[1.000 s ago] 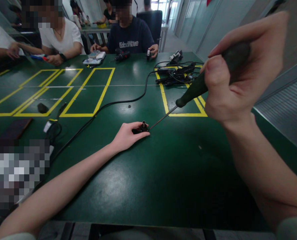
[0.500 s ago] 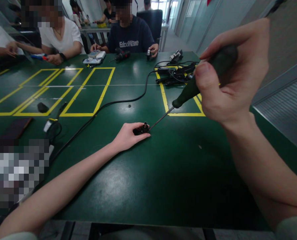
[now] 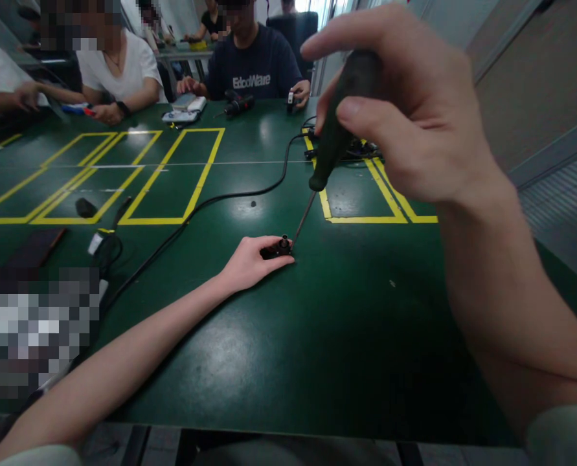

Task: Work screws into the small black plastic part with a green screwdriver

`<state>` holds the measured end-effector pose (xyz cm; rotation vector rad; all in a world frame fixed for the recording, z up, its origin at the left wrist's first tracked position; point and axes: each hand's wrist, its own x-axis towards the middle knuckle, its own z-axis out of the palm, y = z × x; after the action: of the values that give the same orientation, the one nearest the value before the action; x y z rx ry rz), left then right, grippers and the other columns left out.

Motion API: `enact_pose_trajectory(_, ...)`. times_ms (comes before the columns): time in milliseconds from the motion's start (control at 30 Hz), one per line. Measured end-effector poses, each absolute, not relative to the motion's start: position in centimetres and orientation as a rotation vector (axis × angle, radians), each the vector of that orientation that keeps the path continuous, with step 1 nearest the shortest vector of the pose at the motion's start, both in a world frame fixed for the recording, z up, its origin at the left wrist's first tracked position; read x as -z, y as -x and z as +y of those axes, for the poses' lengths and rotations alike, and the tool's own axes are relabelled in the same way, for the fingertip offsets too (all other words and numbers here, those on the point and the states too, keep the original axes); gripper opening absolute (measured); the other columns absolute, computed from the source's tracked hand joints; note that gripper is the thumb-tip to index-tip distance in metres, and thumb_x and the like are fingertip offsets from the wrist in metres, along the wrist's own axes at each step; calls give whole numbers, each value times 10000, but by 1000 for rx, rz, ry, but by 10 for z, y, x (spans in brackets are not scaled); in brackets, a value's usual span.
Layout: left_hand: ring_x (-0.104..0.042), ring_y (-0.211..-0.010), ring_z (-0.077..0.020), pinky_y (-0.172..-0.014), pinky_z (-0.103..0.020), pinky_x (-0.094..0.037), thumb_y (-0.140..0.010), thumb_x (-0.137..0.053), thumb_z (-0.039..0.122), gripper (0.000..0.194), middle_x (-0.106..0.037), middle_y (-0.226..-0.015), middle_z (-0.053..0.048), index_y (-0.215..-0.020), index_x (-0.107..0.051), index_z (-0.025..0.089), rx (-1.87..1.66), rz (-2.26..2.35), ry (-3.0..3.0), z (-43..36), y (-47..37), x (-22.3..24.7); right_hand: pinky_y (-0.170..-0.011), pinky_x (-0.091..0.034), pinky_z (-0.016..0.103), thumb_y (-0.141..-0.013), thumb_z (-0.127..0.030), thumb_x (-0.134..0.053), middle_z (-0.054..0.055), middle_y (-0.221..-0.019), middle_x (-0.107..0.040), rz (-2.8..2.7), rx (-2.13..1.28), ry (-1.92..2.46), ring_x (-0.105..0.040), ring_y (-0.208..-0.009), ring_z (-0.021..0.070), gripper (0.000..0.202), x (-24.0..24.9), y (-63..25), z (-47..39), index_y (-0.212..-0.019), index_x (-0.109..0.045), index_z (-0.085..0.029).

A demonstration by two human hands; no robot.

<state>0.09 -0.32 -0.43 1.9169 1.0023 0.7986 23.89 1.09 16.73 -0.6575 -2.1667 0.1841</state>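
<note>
My left hand [image 3: 249, 264] lies on the green table, its thumb and fingers closed round a small black part with a short metal tube [image 3: 284, 244] standing up from it. Much of that part is hidden by the fingers. Raised above the table, my right hand [image 3: 414, 110] grips the dark green handle of a screwdriver [image 3: 334, 136], with the thumb on the near side and the index finger stretched past it. The thin shaft slants down steeply, and its tip meets or nearly meets the right end of the black part; exact contact cannot be made out.
A black cable [image 3: 239, 195] crosses the green table [image 3: 288, 362] to a tangle of black cords [image 3: 361, 152] partly behind my right hand. Yellow tape [image 3: 162, 222] marks rectangles. A power drill [image 3: 238, 105] lies before a person in a dark shirt [image 3: 254, 65]. Other people sit at the left.
My right hand has moved left and up, tilting the screwdriver from a slant to a steeper angle; its index finger has straightened. My left hand keeps its hold on the black part.
</note>
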Motion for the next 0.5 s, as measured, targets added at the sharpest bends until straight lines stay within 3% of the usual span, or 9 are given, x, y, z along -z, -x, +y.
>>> enact_pose_trajectory(100, -786, -990, -275, -945, -397, -615, -871, -806, 434, 356, -846, -1084, -82, -1106, -830, 168, -801, 1002, -1915, -2, -1, 5, -1179, -565, 316, -1019, -239, -406, -34, -1570, -568, -2208, -233, 651, -640, -1351, 174, 476, -173, -235, 7, -1484, -508, -218)
enact_pose_trajectory(200, -788, -980, -273, -933, -386, -615, -867, -816, 424, 341, -848, -1079, -74, -1097, -835, 173, -808, 998, -1916, -1, -1, 6, -1126, -585, 270, -1058, -378, -461, -105, -1518, -585, -2211, -123, 747, -655, -1299, 155, 394, -176, -234, -4, -1446, -532, -363)
enact_pose_trajectory(300, -789, -958, -271, -917, -380, -616, -869, -820, 419, 335, -849, -1063, -74, -1093, -838, 170, -808, 1001, -1917, -1, -2, 6, -975, -649, 315, -998, -564, -584, -50, -1261, -683, -2178, 38, 827, -689, -1111, 190, 323, -176, -233, -11, -1228, -651, -347)
enact_pose_trajectory(367, -790, -965, -273, -919, -381, -616, -867, -823, 420, 332, -849, -1065, -71, -1091, -839, 175, -812, 1002, -1919, -1, -4, 5, -980, -646, 348, -959, -655, -599, -19, -1125, -678, -2125, 167, 898, -672, -1044, 200, 355, -175, -231, -10, -1073, -663, -326)
enact_pose_trajectory(433, -792, -978, -275, -929, -384, -615, -866, -824, 423, 328, -849, -1070, -68, -1087, -840, 181, -815, 997, -1917, -1, -5, 5, -1055, -617, 380, -982, -678, -531, 3, -1048, -646, -2063, 247, 949, -661, -1056, 207, 388, -173, -229, -7, -1003, -631, -304)
enact_pose_trajectory(500, -793, -985, -275, -936, -387, -616, -866, -822, 425, 328, -849, -1075, -67, -1088, -839, 184, -814, 992, -1910, -1, -6, 3, -1097, -600, 411, -1044, -604, -398, 19, -1058, -637, -2051, 222, 907, -667, -1095, 214, 395, -172, -228, -3, -1033, -615, -273)
